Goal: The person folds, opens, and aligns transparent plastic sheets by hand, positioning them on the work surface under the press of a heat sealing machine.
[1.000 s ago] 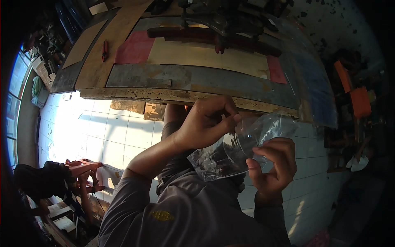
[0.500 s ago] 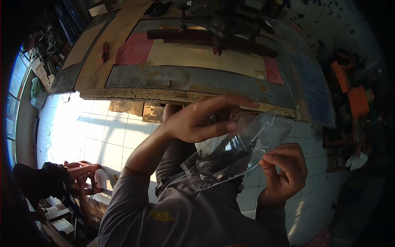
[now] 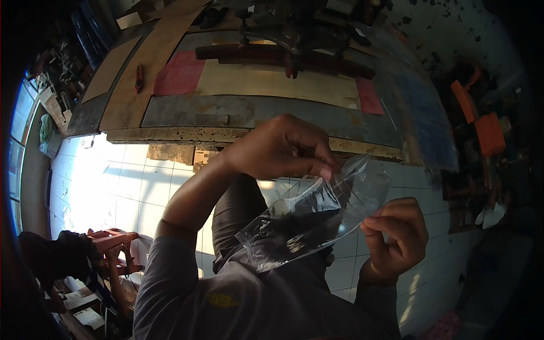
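Head cam: we've got a thin, clear, crinkled plastic bag up in the air btwn our hands, in front of our grey shirt w/ yellow oval emblem, tilted, its low end over our lap. Our L hand is at the bag's upper edge, thumb & forefinger tips closed together on the film, other fingers curled behind. Our R hand pinches the bag's R-hand side, thumb vs forefinger, rest of fingers bent. Can't tell if anything's inside; dark clothing shows thru.

Fwd of us: worn wood-edged workbench w/ grey top; L wrist is near its front edge. On it, a long cream sheet w/ a pink piece at each end, L one bigger than R one. A long dark-red bar sits over the sheet's far side, under a dark metal frame. Small red-&-black tool lies on the brown board, bench's L. Bluish plastic sheeting hangs off R end; orange block beyond. White tiled floor below, sunlit on L.
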`<state>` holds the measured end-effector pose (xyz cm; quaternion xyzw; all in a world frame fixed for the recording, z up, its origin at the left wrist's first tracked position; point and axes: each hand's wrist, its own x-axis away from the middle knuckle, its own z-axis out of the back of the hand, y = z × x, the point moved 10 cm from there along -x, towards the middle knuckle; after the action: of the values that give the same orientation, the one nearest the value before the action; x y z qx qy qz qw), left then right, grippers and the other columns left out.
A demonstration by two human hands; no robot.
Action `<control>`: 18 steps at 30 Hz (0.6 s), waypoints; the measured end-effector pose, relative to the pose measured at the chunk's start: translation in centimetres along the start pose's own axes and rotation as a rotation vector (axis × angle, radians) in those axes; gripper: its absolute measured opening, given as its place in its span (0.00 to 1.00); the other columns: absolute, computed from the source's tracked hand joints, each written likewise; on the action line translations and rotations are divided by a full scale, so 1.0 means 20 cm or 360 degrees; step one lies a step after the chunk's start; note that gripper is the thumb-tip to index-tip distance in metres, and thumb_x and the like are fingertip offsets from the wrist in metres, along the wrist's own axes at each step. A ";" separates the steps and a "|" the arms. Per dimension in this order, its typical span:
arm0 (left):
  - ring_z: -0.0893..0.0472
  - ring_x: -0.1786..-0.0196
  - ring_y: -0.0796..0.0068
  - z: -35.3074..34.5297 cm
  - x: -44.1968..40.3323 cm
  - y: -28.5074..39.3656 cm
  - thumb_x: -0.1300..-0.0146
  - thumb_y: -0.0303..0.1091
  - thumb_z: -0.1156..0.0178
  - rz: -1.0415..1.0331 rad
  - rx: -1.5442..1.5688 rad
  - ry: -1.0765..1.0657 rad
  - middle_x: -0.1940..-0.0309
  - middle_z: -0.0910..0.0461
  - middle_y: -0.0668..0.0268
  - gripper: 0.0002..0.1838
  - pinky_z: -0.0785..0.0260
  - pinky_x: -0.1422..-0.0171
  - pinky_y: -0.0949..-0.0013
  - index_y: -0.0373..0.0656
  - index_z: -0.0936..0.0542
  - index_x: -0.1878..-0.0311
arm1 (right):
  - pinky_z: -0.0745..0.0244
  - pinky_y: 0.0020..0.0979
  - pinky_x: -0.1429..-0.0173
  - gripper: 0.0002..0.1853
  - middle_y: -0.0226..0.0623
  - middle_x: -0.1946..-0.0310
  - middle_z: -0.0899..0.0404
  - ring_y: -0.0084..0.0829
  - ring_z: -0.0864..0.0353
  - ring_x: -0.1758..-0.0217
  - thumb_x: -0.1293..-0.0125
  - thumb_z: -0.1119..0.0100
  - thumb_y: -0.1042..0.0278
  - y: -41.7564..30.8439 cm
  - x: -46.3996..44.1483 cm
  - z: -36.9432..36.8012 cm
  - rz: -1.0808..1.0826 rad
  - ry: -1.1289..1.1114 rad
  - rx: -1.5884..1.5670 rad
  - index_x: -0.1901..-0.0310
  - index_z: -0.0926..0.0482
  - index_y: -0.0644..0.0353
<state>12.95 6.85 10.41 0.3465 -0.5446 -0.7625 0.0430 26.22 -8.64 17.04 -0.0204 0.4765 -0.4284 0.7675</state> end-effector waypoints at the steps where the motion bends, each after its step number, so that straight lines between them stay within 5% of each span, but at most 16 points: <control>1: 0.14 0.64 0.78 0.00 0.00 0.00 0.37 0.33 0.22 0.0051 -0.0015 0.0036 0.66 0.11 0.67 0.11 0.24 0.61 0.72 0.40 0.08 0.54 | 0.23 0.29 0.63 0.16 0.34 0.64 0.19 0.30 0.17 0.62 0.43 0.18 0.67 0.00 0.00 0.00 0.0012 -0.0020 -0.0037 0.55 0.12 0.59; 7: 0.15 0.66 0.82 -0.05 -0.01 0.04 0.35 0.32 0.24 0.0104 -0.0093 0.0134 0.65 0.12 0.66 0.11 0.24 0.65 0.74 0.39 0.09 0.52 | 0.19 0.41 0.50 0.28 0.43 0.55 0.17 0.41 0.15 0.52 0.43 0.17 0.58 0.04 -0.07 -0.09 -0.0256 -0.0113 0.0200 0.46 0.17 0.64; 18: 0.16 0.65 0.82 -0.03 0.02 -0.03 0.29 0.32 0.29 0.0162 -0.0070 0.0241 0.64 0.12 0.65 0.09 0.25 0.62 0.75 0.37 0.09 0.53 | 0.22 0.29 0.64 0.20 0.37 0.66 0.18 0.27 0.19 0.69 0.40 0.26 0.80 0.09 -0.03 -0.13 -0.0487 -0.0232 0.0155 0.45 0.16 0.63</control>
<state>13.23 6.46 9.54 0.3740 -0.5399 -0.7427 0.1304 25.21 -6.13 15.32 -0.0866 0.3896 -0.5602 0.7259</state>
